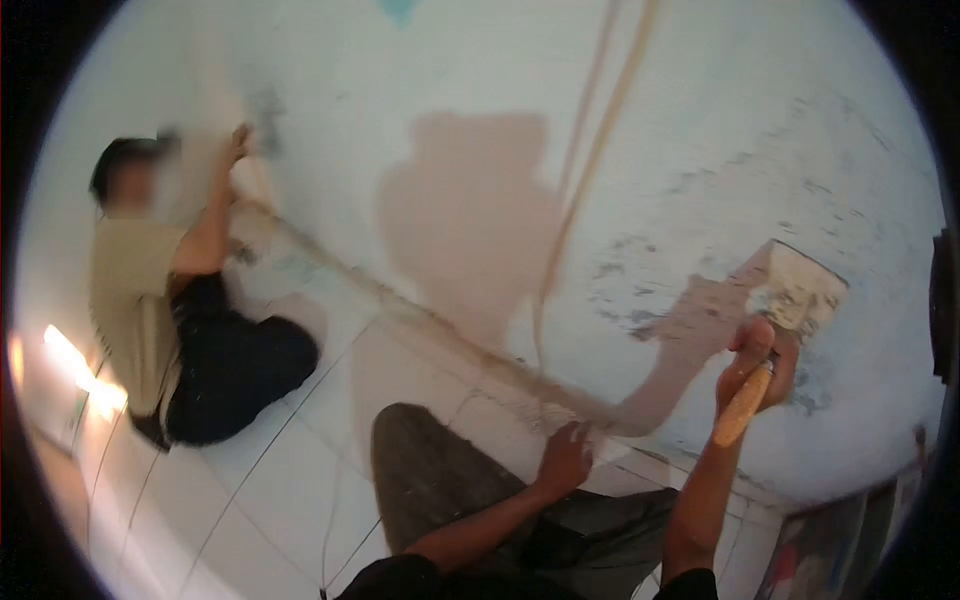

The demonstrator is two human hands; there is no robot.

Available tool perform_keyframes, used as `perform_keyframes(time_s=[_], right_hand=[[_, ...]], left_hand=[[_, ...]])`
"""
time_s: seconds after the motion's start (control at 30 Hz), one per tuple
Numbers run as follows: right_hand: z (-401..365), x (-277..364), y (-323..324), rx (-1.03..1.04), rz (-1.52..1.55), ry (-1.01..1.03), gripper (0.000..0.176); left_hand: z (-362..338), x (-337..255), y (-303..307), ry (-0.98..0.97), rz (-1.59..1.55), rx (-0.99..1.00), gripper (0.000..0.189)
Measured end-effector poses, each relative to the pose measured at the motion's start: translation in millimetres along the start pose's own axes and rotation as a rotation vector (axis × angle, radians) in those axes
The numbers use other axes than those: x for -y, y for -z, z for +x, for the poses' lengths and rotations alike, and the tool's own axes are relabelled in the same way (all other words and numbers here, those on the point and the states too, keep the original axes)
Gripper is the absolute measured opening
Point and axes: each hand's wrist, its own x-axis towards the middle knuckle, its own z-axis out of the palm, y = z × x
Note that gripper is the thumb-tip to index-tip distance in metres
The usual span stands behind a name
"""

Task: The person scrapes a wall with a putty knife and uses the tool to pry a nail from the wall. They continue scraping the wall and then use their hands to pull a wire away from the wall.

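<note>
My right hand (762, 365) is closed around the wooden handle of a wide scraper (802, 288). Its broad, flat blade is smeared with pale residue and lies up against the wall (640, 170). Dark, peeling patches (625, 280) mark the paint to the left of the blade. My left hand (567, 458) hangs over my bent leg near the foot of the wall, holding nothing that I can see, its fingers loosely extended and a little blurred.
At the left, another person (140, 290) sits on the white tiled floor (270, 470), one arm raised to the wall. A yellowish cable (590, 170) runs down the wall. Bright light (85, 375) shows at far left. Dark-framed items (850, 545) stand at lower right.
</note>
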Motion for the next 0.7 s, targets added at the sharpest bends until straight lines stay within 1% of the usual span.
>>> perform_keyframes(time_s=[0.07, 0.13, 0.17, 0.2, 0.23, 0.27, 0.3, 0.33, 0.37, 0.4, 0.43, 0.47, 0.5, 0.53, 0.57, 0.6, 0.63, 0.67, 0.7], right_hand=[[-11.1, 16.0, 10.2, 0.184, 0.141, 0.033, 0.035], [-58.6, 43.5, 19.0, 0.249, 0.252, -0.245, 0.033], [-87.9, 41.9, 23.7, 0.374, 0.293, -0.181, 0.031], [-115.0, 42.9, 24.0, 0.441, 0.442, -0.013, 0.032], [-158.5, 39.4, 26.9, 0.441, 0.589, -0.166, 0.033], [-193.0, 31.0, 42.5, 0.821, 0.579, -0.332, 0.03], [-213.1, 51.1, 44.5, 0.763, 0.428, -0.397, 0.029], [-242.7, 47.9, 56.7, 0.817, 0.429, -0.562, 0.027], [-265.7, 45.1, 66.2, 0.871, 0.415, -0.735, 0.026], [-265.8, 50.0, 65.5, 0.854, 0.403, -0.734, 0.026], [-267.7, 49.3, 72.8, 0.847, 0.436, -0.866, 0.025], [-269.4, 46.7, 83.3, 0.838, 0.465, -1.003, 0.024], [-269.4, 43.2, 90.6, 0.832, 0.446, -1.014, 0.024], [-268.4, 37.5, 94.6, 0.748, 0.51, -1.164, 0.027], [-268.0, 30.6, 94.3, 0.653, 0.582, -1.305, 0.031], [-269.7, 23.0, 92.9, 0.552, 0.658, -1.439, 0.036], [-282.8, 13.6, 94.8, 0.392, 0.662, -1.63, 0.042], [-287.0, 10.6, 94.7, 0.382, 0.662, -1.629, 0.042], [-289.4, 8.0, 98.3, 0.469, 0.658, -1.619, 0.041]], left_hand=[[-0.7, -7.6, -1.6, 0.004, -0.01, -0.011, 0.058], [-4.3, -2.4, -6.3, -0.011, 0.024, -0.033, 0.055], [-2.3, 1.5, -10.4, 0.039, -0.073, -0.134, 0.053], [-6.4, 4.6, -21.3, 0.071, -0.18, -0.231, 0.05], [-4.8, 14.0, -26.2, 0.077, -0.154, -0.268, 0.05], [-3.3, 22.3, -31.1, 0.343, -0.425, -0.257, 0.043], [1.9, 29.7, -31.9, 0.592, -0.705, -0.233, 0.036], [7.3, 41.4, -30.3, 0.571, -0.692, -0.247, 0.036], [7.3, 58.7, -31.5, 0.79, -1.073, -0.144, 0.035], [7.0, 68.0, -32.4, 1.011, -1.459, -0.005, 0.036], [7.5, 71.0, -46.9, 1.011, -1.349, -0.007, 0.04], [6.1, 63.4, -50.5, 1.026, -1.35, 0.017, 0.04], [8.9, 62.5, -49.9, 1.047, -1.365, 0.115, 0.042], [10.5, 59.1, -49.8, 1.064, -1.376, 0.208, 0.045], [10.9, 54.1, -51.3, 1.045, -1.452, 0.27, 0.045], [12.4, 46.2, -44.9, 1.041, -1.445, 0.28, 0.045], [13.4, 35.3, -30.9, 0.988, -1.458, 0.408, 0.048], [14.8, 29.4, -17.9, 0.933, -1.468, 0.533, 0.054], [12.2, 28.3, -11.6, 0.938, -1.469, 0.543, 0.054]])
